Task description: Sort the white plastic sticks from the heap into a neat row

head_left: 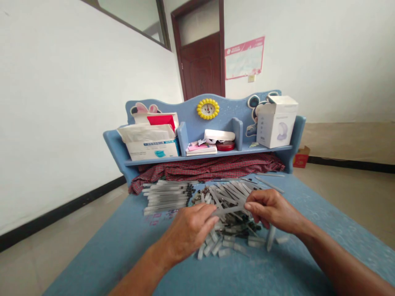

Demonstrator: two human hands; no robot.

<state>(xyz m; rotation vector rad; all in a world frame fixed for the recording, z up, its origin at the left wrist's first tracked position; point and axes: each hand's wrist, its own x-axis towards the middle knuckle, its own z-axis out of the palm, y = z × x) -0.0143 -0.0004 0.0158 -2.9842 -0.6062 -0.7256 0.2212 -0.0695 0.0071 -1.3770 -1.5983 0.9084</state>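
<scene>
My left hand and my right hand hold a translucent pen barrel level between them, one end pinched in each. Under and behind it lies a loose heap of similar pen barrels with dark thin parts among them. Short translucent pen caps are scattered in front of the heap. Left of the heap, a neat stack of pens has its dark ends pointing right. A single translucent piece is below my right hand, blurred; I cannot tell whether it touches the hand.
The blue table carries a raised shelf at its back. On it stand a mask box, papers, a red round tin and a white box. A checked cloth lies bunched under the shelf.
</scene>
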